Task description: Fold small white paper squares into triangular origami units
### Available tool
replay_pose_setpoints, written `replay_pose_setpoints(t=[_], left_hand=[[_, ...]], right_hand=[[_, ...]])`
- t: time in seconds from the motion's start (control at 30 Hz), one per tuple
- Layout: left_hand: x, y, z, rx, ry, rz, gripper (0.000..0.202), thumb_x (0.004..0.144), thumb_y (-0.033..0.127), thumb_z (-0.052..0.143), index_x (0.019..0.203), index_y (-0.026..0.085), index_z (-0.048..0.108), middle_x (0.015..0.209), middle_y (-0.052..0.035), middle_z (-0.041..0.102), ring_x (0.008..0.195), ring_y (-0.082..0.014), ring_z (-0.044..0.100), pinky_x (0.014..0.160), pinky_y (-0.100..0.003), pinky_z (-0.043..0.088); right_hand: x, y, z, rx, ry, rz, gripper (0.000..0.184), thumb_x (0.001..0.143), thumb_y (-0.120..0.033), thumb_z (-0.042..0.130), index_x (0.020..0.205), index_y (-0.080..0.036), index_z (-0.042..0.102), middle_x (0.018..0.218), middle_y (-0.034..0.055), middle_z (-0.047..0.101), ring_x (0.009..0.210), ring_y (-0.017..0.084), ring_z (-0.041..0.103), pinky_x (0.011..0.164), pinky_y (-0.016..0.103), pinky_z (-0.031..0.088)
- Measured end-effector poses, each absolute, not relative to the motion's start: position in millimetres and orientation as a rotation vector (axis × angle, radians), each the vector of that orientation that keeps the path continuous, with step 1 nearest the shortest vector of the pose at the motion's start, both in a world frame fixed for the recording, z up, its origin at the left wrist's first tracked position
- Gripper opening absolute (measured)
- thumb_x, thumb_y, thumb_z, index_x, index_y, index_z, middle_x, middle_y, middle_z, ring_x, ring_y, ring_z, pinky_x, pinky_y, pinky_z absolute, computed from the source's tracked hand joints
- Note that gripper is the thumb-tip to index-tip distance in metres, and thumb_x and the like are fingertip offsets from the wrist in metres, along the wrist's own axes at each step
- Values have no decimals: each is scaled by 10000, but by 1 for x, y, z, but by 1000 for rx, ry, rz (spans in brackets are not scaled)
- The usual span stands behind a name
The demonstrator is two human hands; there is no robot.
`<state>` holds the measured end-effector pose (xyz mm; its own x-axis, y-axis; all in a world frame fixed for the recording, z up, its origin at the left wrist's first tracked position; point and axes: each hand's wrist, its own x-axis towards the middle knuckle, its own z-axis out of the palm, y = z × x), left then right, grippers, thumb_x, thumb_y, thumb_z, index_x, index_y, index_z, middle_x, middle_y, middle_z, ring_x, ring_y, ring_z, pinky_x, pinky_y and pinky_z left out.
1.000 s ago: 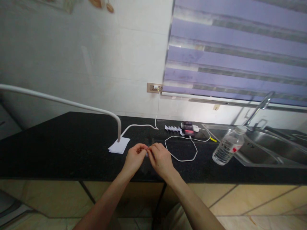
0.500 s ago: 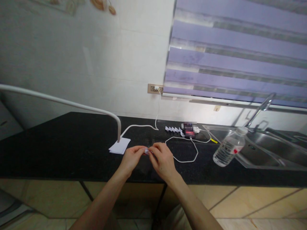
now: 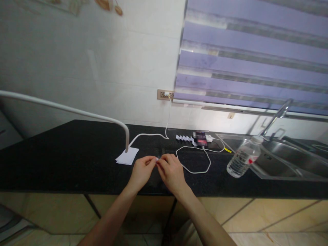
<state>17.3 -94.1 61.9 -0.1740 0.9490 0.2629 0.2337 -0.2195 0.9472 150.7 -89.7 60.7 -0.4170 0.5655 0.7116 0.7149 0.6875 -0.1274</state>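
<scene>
Above the counter's front part, my left hand point(image 3: 143, 171) and my right hand point(image 3: 171, 172) meet fingertip to fingertip. Both are closed in a pinch on a small piece of white paper point(image 3: 157, 159), of which only a sliver shows between the fingers. Left of my hands lies a stack of white paper sheets point(image 3: 127, 156) on the black countertop point(image 3: 77, 164). Farther back on the right, several small folded white papers point(image 3: 184, 138) stand in a row.
A white cable point(image 3: 194, 173) loops on the counter beside a blurred-out dark device point(image 3: 201, 139). To the right, a clear water bottle point(image 3: 243, 159) stands by the steel sink point(image 3: 279, 160) and faucet point(image 3: 278, 116). A white curved rod point(image 3: 64, 107) crosses at left, above the paper stack.
My fingers have drawn closer together, and less of the small paper shows between them. The other things stay in place; the view has shifted very slightly.
</scene>
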Motion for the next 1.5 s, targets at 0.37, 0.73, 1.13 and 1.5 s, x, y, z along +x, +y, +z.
replay_pose_setpoints(t=[0.37, 0.73, 1.13, 1.5], left_hand=[[21, -94, 57, 1432, 1392, 1516, 223, 723, 298, 520, 803, 157, 673, 825, -38, 698, 803, -182, 629, 778, -289, 472], [25, -95, 54, 1375, 1341, 1496, 234, 688, 225, 522, 865, 156, 660, 860, -44, 693, 817, -174, 628, 795, -300, 475], [28, -94, 52, 1393, 1251, 1533, 217, 656, 209, 569, 856, 150, 630, 839, -47, 683, 792, -166, 637, 775, -295, 490], [26, -96, 58, 1483, 1304, 1535, 176, 661, 234, 590, 815, 160, 630, 816, -35, 682, 773, -159, 635, 765, -287, 498]], right_hand=[[151, -91, 60, -1002, -2097, -320, 165, 848, -209, 470, 942, -204, 605, 855, 50, 528, 807, 173, 448, 697, 304, 350], [155, -90, 59, -1032, -2033, -366, 143, 849, -246, 485, 894, -194, 611, 856, 57, 536, 815, 174, 447, 701, 306, 333], [156, -91, 64, -1046, -2044, -312, 138, 839, -231, 482, 868, -178, 607, 834, 55, 527, 805, 180, 441, 706, 316, 329], [163, -88, 64, -1027, -1993, -209, 114, 818, -229, 510, 828, -180, 613, 821, 48, 521, 780, 167, 461, 691, 299, 363]])
